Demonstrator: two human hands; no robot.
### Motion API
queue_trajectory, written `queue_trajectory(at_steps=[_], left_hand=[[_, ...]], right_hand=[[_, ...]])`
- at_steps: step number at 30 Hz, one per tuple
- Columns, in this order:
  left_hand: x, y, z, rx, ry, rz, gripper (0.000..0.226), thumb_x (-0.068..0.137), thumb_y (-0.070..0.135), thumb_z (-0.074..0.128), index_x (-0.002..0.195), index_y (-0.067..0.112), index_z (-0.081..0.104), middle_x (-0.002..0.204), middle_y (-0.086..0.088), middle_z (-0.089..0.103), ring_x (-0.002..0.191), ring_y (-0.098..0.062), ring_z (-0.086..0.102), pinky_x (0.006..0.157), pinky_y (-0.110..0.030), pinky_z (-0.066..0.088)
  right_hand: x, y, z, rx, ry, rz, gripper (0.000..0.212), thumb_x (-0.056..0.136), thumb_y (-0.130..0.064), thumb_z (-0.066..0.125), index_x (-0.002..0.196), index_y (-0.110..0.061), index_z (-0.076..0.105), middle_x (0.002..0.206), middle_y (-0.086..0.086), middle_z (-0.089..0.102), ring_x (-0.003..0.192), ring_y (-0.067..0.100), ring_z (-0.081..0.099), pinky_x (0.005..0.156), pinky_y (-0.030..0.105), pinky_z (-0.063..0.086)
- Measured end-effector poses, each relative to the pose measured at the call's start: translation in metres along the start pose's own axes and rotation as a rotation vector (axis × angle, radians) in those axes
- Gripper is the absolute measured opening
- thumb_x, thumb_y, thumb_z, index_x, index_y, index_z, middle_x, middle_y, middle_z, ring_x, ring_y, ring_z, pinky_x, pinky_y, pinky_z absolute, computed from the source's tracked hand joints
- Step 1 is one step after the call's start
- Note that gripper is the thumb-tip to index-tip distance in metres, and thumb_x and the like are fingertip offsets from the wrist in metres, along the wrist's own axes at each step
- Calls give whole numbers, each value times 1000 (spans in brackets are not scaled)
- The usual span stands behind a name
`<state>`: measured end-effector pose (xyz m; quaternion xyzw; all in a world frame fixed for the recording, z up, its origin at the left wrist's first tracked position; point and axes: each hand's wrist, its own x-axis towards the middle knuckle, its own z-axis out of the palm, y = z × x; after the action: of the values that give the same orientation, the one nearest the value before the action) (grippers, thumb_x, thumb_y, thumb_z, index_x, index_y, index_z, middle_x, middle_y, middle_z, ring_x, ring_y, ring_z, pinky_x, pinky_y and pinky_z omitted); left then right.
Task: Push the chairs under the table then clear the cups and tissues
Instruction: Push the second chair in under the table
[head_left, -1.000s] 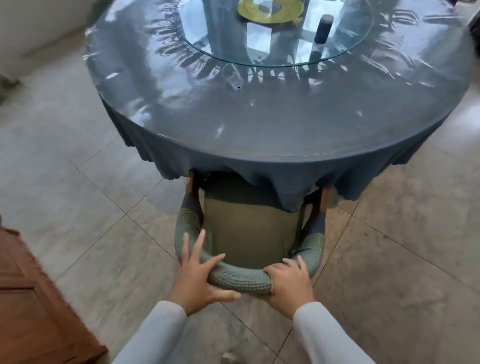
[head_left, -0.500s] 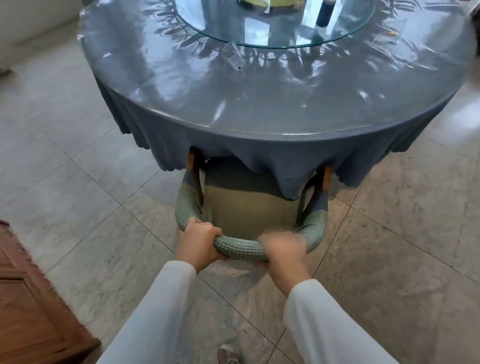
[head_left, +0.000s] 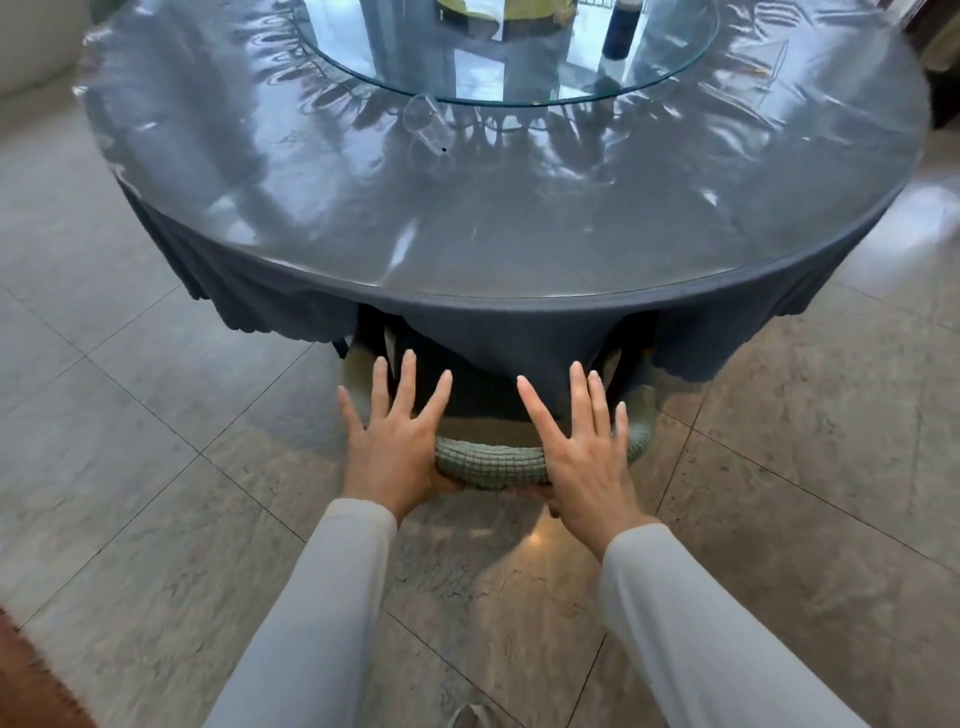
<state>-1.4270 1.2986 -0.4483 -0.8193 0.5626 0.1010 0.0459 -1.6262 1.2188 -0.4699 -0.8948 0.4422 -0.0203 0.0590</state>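
Chair (head_left: 493, 465) sits mostly tucked under the round table (head_left: 467, 234), seat hidden by the dark tablecloth (head_left: 493, 332), only its green woven back rail sticking out. We see left hand (head_left: 397, 441) and right hand (head_left: 582, 447) both flat on that rail, fingers straight and spread, pressing, gripping nothing. Glass turntable (head_left: 519, 78) at the table's centre carries a dark bottle (head_left: 621, 26). Grey tiled floor (head_left: 156, 467) all around

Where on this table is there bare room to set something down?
The wide band of table between its near edge and the glass turntable is bare, save a clear cup. The turntable carries a dark bottle and yellow dish.
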Motion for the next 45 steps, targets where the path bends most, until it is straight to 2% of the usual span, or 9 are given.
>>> queue_trajectory(at_steps=[3,6,12,15,21,30,35,41,45], left_hand=[[25,7,2,-24,61,55,136,64,78,71,159,33,-16,167,-11,-24,152,-39,-23,118,-72,4],[47,16,2,-57,93,73,139,61,78,73,160,30,-12,168,-12,-19,153,-39,-18,117,-71,3],[87,36,-2,-92,112,76,139,61,79,72,161,29,-11,168,-11,-20,153,-38,-19,118,-71,1],[106,46,-3,-91,114,66,139,60,81,72,161,30,-9,168,-12,-19,153,-38,-18,117,-73,3],[140,60,-10,-60,101,90,138,57,88,66,160,33,-9,167,-12,-21,153,-38,-21,113,-74,-6],[174,75,-16,-22,86,106,133,59,91,60,160,36,-6,170,-9,-12,154,-35,-17,112,-79,-4],[171,76,-15,-17,93,86,131,59,92,59,159,38,-6,170,-7,-9,155,-34,-12,112,-79,1],[168,82,-20,-27,62,37,134,57,90,63,159,42,-9,170,-4,-11,156,-33,-12,115,-75,1],[158,94,-30,-16,15,-51,141,58,91,61,160,30,-15,169,-8,-15,155,-34,-15,116,-71,-3]], right_hand=[[21,18,-3,-18,10,-11,132,69,-28,91,157,-37,-8,163,23,2,152,41,-1,116,66,16],[42,35,-6,-38,4,0,135,67,-42,90,157,-38,-10,163,24,3,151,43,1,114,65,11],[78,66,-14,-2,-23,17,124,72,-60,76,155,-41,-14,163,23,-3,150,41,-10,116,64,3],[96,79,-18,16,-22,28,122,72,-63,75,155,-41,-12,163,22,-2,151,41,-9,117,64,4],[124,104,-24,-2,-40,4,120,72,-68,69,157,-36,-10,164,21,-4,151,40,-9,120,61,3],[158,131,-27,-31,-67,-10,117,80,-52,75,157,-34,-11,165,19,-4,152,37,-9,121,59,5],[155,127,-29,-19,-61,10,119,75,-65,69,157,-33,-10,164,20,-2,151,39,-5,120,57,3],[155,133,-26,28,-57,-7,116,76,-67,68,157,-35,-10,164,20,-1,151,40,-4,121,57,3],[156,134,-31,88,-131,-25,122,71,-74,67,155,-36,-14,164,21,-8,151,40,-11,121,59,-2]])
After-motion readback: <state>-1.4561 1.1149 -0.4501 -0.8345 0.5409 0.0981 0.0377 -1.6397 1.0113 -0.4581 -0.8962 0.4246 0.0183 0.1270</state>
